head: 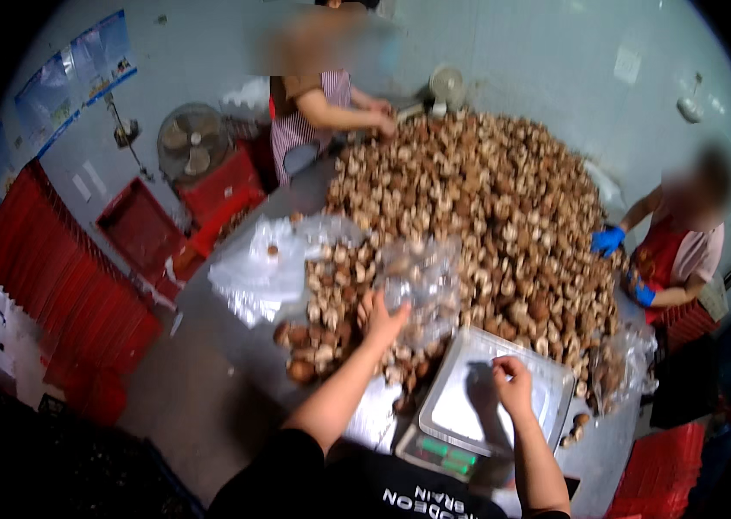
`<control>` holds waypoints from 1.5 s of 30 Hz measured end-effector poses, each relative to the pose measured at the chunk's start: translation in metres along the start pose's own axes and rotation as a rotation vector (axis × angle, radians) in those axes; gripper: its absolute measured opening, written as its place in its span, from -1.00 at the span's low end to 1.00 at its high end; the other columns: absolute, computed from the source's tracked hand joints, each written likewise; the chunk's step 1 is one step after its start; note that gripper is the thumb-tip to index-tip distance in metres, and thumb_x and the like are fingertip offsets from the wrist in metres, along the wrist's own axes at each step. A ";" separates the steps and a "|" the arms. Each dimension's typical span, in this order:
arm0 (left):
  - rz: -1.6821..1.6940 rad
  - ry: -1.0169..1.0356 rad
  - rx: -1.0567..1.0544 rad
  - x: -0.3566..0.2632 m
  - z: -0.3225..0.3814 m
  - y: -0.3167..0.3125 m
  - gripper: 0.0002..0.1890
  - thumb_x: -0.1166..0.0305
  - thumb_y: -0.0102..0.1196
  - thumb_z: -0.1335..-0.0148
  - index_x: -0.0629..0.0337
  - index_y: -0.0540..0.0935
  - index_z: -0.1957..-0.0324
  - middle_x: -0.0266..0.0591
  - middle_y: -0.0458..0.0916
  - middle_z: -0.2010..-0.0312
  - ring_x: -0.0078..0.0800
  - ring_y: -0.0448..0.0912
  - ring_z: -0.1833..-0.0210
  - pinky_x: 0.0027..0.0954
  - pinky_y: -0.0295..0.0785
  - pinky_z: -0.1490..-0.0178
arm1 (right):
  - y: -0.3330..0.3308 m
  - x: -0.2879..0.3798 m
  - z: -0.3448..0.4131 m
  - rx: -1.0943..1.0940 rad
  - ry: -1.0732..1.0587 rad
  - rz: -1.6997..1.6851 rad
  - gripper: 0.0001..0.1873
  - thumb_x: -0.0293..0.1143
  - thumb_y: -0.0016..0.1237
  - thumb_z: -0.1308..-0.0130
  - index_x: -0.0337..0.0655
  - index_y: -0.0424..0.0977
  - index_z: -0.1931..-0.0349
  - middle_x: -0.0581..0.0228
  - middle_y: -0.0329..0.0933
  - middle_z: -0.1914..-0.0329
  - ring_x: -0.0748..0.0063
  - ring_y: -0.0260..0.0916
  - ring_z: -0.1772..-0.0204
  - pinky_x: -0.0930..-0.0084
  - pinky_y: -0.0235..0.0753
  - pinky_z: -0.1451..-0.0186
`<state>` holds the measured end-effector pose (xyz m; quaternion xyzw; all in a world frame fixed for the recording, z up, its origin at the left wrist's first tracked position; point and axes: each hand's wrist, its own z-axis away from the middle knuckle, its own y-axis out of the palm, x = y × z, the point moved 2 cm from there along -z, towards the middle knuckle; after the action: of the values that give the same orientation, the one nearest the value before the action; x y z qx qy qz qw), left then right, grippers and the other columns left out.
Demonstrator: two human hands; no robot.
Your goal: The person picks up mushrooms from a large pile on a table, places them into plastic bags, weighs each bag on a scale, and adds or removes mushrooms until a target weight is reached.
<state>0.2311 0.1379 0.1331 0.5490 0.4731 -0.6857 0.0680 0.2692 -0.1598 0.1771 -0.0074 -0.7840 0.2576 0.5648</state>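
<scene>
My left hand [383, 319] reaches over the near side of a mushroom heap [469, 194], at the edge of some clear plastic bags [423, 285]. Its thumb and fingers are spread around the bag's near edge, and whether they grip the plastic is unclear. Above the metal pan of a digital scale [462, 396] hovers my right hand [513, 383], fingers curled in and nothing visible in them. The pan carries only the hand's shadow, and green digits glow on the scale's near side. Loose brown-capped mushrooms [304, 370] lie left of the scale on the metal table [203, 376].
White plastic bags [258, 266] lie at the left. A filled clear bag [618, 370] sits right of the scale. One person [313, 117] works at the far side, another in blue gloves [676, 253] at the right. Red crates [67, 279] and a fan [193, 139] stand left.
</scene>
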 end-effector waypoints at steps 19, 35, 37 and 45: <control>0.069 0.015 -0.049 0.023 -0.041 0.023 -0.59 0.37 0.18 0.14 0.18 0.40 0.18 -0.14 0.56 0.51 -0.12 0.52 0.39 -0.20 0.38 0.25 | 0.184 0.018 -0.114 0.316 0.220 0.451 -0.45 -0.06 0.02 -0.03 -0.41 0.35 0.17 -0.15 0.48 0.30 -0.07 0.43 0.19 0.28 0.40 0.13; 0.973 0.240 0.038 -0.092 -0.015 -0.144 -0.97 0.53 -0.11 -0.19 0.23 0.39 0.32 -0.38 0.37 0.59 -0.69 0.28 0.54 -0.67 0.19 0.45 | 0.173 0.198 -0.047 0.341 -0.150 -0.132 -0.71 -0.48 -0.13 -0.06 -0.33 0.38 0.16 -0.13 0.44 0.28 -0.06 0.40 0.21 0.32 0.39 0.18; 1.008 0.191 0.085 -0.081 -0.017 -0.142 -0.97 0.52 -0.09 -0.19 0.24 0.40 0.32 -0.39 0.37 0.60 -0.69 0.29 0.54 -0.67 0.20 0.45 | 0.175 0.189 -0.036 0.416 -0.153 -0.088 -0.59 -0.53 -0.11 -0.08 -0.29 0.29 0.00 0.13 0.48 0.36 0.51 0.36 0.47 0.57 0.37 0.36; 0.167 0.885 0.445 -0.054 0.056 -0.155 -0.88 0.57 0.12 0.07 0.31 0.55 0.40 -0.15 0.52 0.54 -0.37 0.49 0.49 -0.40 0.35 0.42 | 0.150 0.147 -0.053 0.464 0.368 -0.361 -0.87 -0.53 -0.09 -0.09 -0.39 0.52 0.43 0.28 0.54 0.43 0.65 0.41 0.42 0.67 0.41 0.33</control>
<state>0.1186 0.1582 0.2632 0.8245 0.2532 -0.4634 -0.2033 0.2215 0.0359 0.2573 0.2137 -0.5783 0.3193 0.7197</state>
